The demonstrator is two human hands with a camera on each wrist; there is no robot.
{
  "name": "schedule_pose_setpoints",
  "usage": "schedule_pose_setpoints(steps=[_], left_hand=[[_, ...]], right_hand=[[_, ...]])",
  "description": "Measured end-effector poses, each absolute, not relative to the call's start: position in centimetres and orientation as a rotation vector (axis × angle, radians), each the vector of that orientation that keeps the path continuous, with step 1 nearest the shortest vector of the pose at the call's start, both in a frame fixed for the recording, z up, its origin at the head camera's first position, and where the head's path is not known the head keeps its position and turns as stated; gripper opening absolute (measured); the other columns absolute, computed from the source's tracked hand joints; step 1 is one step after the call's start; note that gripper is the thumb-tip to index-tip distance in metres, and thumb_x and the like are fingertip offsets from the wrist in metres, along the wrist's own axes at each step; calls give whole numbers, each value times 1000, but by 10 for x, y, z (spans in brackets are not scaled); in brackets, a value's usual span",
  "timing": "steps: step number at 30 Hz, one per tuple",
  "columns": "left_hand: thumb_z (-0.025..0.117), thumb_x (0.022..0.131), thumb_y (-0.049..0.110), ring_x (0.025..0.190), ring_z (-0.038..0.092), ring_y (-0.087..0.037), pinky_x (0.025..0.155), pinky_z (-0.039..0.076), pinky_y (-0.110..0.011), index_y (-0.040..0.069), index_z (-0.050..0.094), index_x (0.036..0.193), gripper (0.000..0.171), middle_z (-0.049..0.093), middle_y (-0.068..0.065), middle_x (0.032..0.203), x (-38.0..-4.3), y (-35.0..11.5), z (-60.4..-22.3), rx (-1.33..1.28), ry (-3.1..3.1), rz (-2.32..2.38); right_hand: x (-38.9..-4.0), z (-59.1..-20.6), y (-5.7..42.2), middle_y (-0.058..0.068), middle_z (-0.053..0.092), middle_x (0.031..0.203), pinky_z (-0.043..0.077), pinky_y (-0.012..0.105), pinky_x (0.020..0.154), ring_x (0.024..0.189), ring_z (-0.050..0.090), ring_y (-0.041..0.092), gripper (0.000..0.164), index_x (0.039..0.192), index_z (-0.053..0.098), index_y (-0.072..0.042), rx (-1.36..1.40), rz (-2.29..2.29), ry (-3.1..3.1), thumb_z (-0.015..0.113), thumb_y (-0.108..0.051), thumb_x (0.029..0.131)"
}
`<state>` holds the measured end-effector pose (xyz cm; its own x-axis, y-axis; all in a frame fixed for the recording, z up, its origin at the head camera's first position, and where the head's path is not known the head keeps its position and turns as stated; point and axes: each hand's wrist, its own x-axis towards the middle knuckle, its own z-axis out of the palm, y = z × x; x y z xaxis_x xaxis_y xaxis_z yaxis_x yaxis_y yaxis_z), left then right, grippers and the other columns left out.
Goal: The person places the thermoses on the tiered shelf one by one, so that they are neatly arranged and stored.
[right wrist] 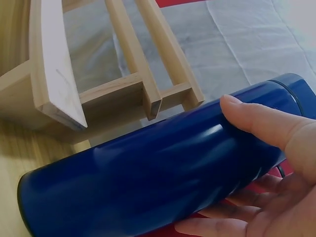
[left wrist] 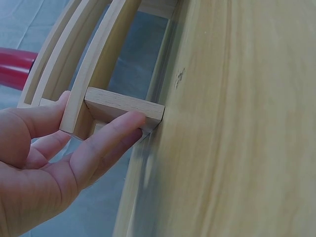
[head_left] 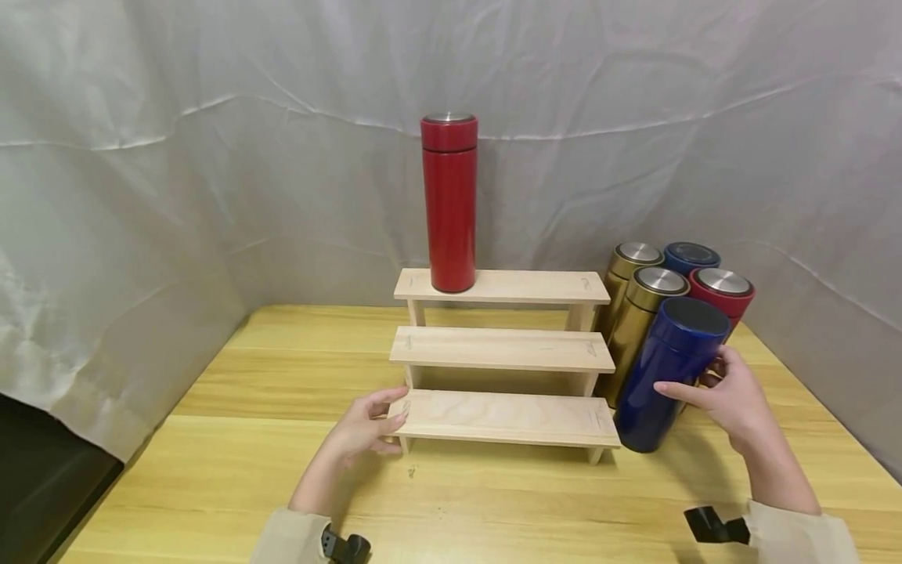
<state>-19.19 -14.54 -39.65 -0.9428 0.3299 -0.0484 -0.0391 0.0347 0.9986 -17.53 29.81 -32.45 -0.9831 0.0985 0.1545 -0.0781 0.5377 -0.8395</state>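
My right hand [head_left: 733, 395] grips a blue thermos [head_left: 669, 376] by its upper body, thumb on the near side and fingers behind. The thermos stands at the right end of a three-step wooden display rack [head_left: 503, 415], its lid upward; whether its base touches the table I cannot tell. My left hand [head_left: 366, 427] holds the left end of the rack's lowest step. In the left wrist view, the thumb lies against the board and fingers [left wrist: 106, 140] lie along the support under it. A red thermos [head_left: 451, 207] stands upright on the top step, towards its left end.
Behind the blue thermos, close together, stand two gold thermoses [head_left: 637, 325], another red thermos [head_left: 726, 290] and another blue thermos [head_left: 690, 254]. A grey cloth [head_left: 317, 196] hangs behind the wooden table [head_left: 232, 462]. Something black [head_left: 49, 478] lies beyond the table's left edge.
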Motion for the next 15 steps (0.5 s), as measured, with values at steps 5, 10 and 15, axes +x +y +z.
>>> schedule_pose_setpoints(steps=[5,10,15], left_hand=[[52,88,-1,107,43,-43,71,53,-47,-7,34,132,48,22,-35,134,-192,-144,-395,285,2050,1991],[52,88,0,105,45,-40,71,53,-46,-7,34,132,47,25,-34,133,-191,-144,-395,280,2060,1986],[53,88,0,97,52,-34,71,53,-47,-6,35,132,48,29,-34,130,-191,-144,-395,264,2065,1986]], right_hand=[[-174,-324,297,31,36,124,43,5,63,103,46,37,79,131,22,11,-47,1402,-2579,72,-16,76],[-173,-325,298,20,46,114,48,10,61,81,48,-4,74,128,29,9,-63,1371,-2533,74,-15,75],[-175,-326,303,4,47,107,47,10,62,82,45,-5,71,127,34,4,-67,1346,-2481,75,-20,74]])
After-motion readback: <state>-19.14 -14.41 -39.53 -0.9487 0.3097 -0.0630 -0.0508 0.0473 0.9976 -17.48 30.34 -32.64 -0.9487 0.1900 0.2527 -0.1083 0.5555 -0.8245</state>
